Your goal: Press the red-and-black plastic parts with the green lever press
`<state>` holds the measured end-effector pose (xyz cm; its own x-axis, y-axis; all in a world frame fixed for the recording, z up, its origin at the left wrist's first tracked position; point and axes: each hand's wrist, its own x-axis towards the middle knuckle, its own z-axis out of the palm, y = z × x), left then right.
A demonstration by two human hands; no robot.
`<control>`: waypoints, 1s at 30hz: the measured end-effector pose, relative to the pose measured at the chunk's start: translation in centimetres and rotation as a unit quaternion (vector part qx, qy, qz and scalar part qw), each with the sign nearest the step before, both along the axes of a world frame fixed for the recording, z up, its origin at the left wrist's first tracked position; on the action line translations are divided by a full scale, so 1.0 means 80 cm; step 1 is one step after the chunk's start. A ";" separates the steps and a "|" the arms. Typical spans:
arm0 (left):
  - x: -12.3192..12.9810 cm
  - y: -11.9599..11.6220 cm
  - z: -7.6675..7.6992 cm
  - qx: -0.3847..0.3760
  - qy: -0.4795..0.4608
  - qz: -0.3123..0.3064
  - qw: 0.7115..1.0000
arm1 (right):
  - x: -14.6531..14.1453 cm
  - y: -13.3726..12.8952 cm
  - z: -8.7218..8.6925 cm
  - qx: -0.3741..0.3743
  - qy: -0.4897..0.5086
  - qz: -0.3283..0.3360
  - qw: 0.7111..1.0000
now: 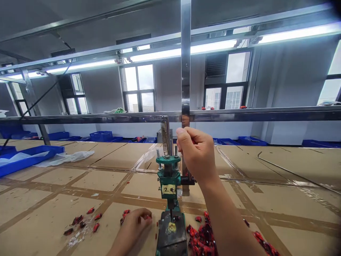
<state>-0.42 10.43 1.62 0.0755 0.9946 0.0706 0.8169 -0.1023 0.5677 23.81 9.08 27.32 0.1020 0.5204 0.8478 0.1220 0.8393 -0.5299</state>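
A green hand press (168,177) with a tall spring and a "2#" label stands in front of me. My right hand (198,153) is raised beside its upper part, fingers curled in a fist around the press lever, which is mostly hidden by the hand. Low on the press's left, my left hand (137,225) is closed, with a bit of red at its fingertips that looks like a small red-and-black piece. On the dark press base (172,236), under the punch, lies a yellowish patch (172,227). A small dark red piece (176,218) sits near the punch tip.
Red-and-black pieces (201,236) are heaped right of the press; several loose ones (77,219) lie left. Brown tape seams cross the cardboard-covered table (106,195). A metal post (185,71) rises behind the press. A blue tray (34,153) stands left, a thin rod (293,174) right.
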 end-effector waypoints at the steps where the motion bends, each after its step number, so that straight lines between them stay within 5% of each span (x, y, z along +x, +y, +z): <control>1: 0.015 -0.006 -0.002 0.006 -0.075 -0.009 0.997 | 0.000 0.000 0.000 0.002 0.002 0.003 1.000; 5: 0.070 -0.022 -0.030 0.021 -0.219 -0.008 0.976 | 0.001 0.000 0.000 0.002 0.008 0.010 1.000; 11: 0.089 -0.018 -0.075 0.046 -0.220 0.003 0.974 | 0.003 0.002 -0.003 0.000 0.002 0.019 1.000; 23: 0.091 -0.014 -0.085 0.069 -0.205 0.026 0.976 | 0.001 -0.002 -0.002 -0.013 0.018 0.033 0.999; 26: 0.092 -0.013 -0.089 0.078 -0.197 0.031 0.977 | 0.000 -0.036 -0.032 0.007 -0.007 0.000 1.000; 30: 0.090 -0.014 -0.094 0.104 -0.193 0.009 0.976 | -0.005 -0.097 -0.109 0.055 -0.145 -0.041 0.987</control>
